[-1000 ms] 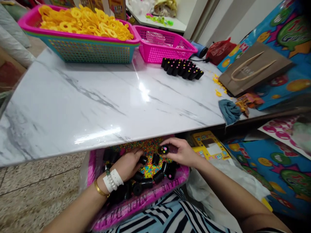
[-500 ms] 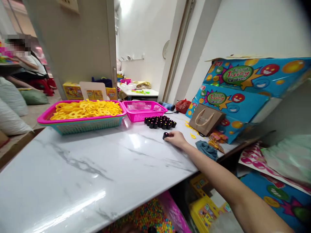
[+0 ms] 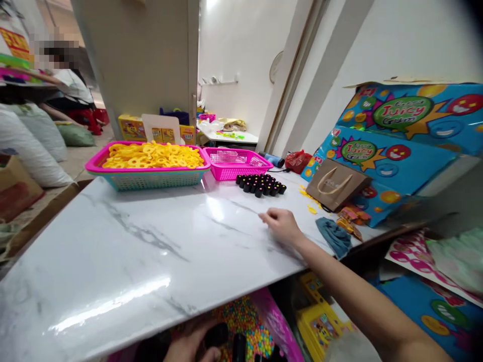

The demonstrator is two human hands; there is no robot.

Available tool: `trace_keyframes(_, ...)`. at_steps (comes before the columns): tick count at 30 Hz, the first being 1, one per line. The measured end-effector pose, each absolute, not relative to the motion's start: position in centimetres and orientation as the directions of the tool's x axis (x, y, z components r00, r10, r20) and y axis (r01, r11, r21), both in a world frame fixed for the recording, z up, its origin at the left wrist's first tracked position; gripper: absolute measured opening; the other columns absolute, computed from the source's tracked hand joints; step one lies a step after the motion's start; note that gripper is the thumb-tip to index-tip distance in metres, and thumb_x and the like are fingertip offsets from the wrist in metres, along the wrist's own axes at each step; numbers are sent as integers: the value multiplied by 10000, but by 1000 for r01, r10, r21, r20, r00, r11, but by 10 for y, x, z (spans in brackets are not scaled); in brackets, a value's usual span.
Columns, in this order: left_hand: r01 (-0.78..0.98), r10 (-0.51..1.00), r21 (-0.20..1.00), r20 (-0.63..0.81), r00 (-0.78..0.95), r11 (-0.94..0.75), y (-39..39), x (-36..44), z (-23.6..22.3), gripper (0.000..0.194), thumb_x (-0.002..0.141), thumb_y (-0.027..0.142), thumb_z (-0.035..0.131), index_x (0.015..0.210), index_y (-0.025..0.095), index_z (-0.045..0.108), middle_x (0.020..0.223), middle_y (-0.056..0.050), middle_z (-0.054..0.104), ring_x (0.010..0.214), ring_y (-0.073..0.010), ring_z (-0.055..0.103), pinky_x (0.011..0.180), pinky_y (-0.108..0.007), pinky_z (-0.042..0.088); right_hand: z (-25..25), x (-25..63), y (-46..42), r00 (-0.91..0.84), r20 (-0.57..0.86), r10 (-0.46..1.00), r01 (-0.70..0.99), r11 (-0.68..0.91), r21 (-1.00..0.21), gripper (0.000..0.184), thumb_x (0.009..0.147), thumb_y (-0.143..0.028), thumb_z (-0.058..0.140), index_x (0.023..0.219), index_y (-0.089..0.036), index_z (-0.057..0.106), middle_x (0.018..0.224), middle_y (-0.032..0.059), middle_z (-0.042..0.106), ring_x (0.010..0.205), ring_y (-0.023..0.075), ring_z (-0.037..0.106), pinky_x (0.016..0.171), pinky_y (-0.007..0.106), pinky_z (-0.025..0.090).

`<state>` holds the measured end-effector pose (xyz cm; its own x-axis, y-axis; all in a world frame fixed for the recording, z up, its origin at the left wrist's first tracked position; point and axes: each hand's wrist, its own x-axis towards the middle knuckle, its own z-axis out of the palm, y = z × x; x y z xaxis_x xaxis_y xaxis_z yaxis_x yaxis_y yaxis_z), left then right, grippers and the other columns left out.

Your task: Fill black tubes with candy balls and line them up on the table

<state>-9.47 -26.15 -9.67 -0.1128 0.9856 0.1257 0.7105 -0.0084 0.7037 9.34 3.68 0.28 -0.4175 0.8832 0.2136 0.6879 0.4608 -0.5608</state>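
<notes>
My right hand (image 3: 281,226) is just above the white marbled table, its fingers curled together with nothing seen in them. Beyond it stands a cluster of small black cylinders (image 3: 260,185), upright and close together, many with a coloured dot on top. Below the table's front edge, my left hand (image 3: 188,347) has its thumb and fingers around a black cylinder (image 3: 216,335); part of this hand is cut off by the frame. Under and beside it lie many small multicoloured candy balls (image 3: 247,322) in a pink-lined container, with another black cylinder (image 3: 239,347) among them.
A pink-and-teal basket (image 3: 158,182) piled with yellow ring-shaped pieces (image 3: 151,157) stands at the back left, beside a pink basket (image 3: 237,165). To the right are a paper bag (image 3: 335,185), a blue cloth (image 3: 334,236) and gum cartons (image 3: 396,151). A person (image 3: 71,85) sits far left.
My right hand has let go of a black cylinder near the cluster and drawn back slightly toward me. My left hand has come further into view with a black cylinder. The camera view has shifted.
</notes>
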Motion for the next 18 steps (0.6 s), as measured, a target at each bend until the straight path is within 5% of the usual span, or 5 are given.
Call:
trace_keyframes(5, 517, 980, 848, -16, -199, 119, -256, -87, -77, 360, 810, 390, 630, 1131, 230, 662, 1009, -53, 737, 913, -217, 695, 833, -345, 581, -6, 119, -110, -778, 186, 601, 279, 594, -754, 299, 857, -404, 616, 1024, -162, 672, 791, 27, 689, 635, 116, 599, 625, 223, 478)
trace_keyframes(8, 451, 981, 886, -27, -192, 113, -256, -78, -70, 335, 791, 354, 651, 1092, 207, 660, 948, -41, 735, 853, -190, 694, 783, -298, 585, -7, 124, -152, -884, 181, 431, 187, 680, -709, 727, 811, -460, 678, 1408, -136, 418, 1129, 127, 672, 910, 187, 656, 783, 283, 531)
trace_keyframes(10, 495, 986, 866, 8, -166, 76, -259, -74, -67, 303, 781, 326, 662, 1063, 217, 666, 956, -31, 735, 832, -175, 696, 766, -269, 585, -2, 123, -143, -906, 258, 336, 109, 774, -624, 668, 841, -444, 652, 1409, -169, 434, 1167, 120, 665, 997, 202, 643, 837, 302, 520)
trace_keyframes(14, 639, 982, 768, 141, -129, -26, -262, -79, -74, 279, 766, 345, 686, 1027, 247, 683, 954, -13, 751, 809, -168, 717, 721, -215, 587, 15, 108, -47, -705, 418, 573, 341, 791, -508, 347, 907, -349, 549, 1208, -206, 648, 806, 40, 699, 720, 154, 625, 735, 287, 489)
trace_keyframes(18, 702, 977, 709, 193, -92, -74, -259, -95, -97, 304, 777, 370, 676, 1061, 261, 684, 989, -9, 754, 853, -174, 724, 757, -206, 582, 21, 86, 76, -609, 98, 787, 611, 544, -575, 361, 878, -278, 580, 1229, -245, 654, 570, -36, 619, 585, 118, 578, 689, 237, 451)
